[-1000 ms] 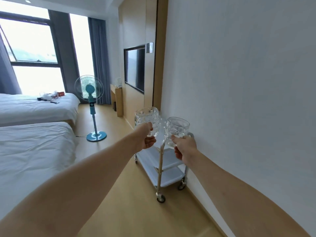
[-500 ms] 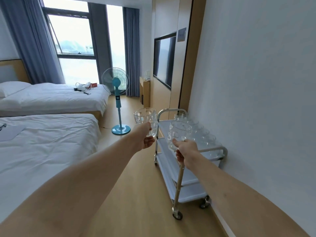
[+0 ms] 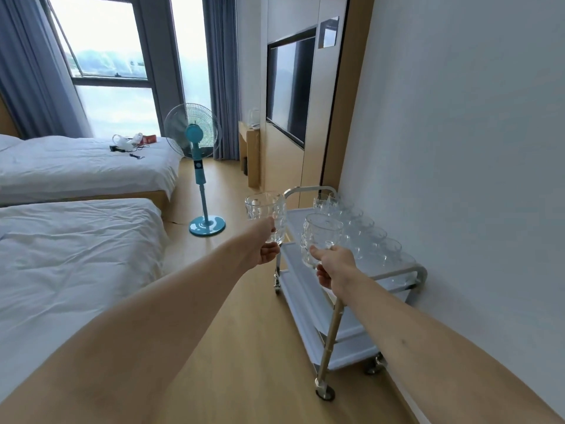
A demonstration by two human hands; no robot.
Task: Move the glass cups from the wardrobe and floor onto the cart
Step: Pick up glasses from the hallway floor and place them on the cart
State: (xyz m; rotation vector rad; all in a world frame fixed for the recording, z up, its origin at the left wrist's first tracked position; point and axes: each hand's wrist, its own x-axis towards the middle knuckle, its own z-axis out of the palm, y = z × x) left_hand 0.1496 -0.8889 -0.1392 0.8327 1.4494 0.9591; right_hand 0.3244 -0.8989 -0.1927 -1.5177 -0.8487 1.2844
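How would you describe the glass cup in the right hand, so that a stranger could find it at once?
Look at the white wall on the right, where a three-shelf cart stands. A row of glass cups lines its top shelf beside the wall. The right hand holds one glass cup up over the shelf's front edge.

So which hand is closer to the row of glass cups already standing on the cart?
The right hand. It holds its cup beside the row of glass cups on the cart, over the top shelf. The left hand holds its cup farther left, near the cart's outer edge.
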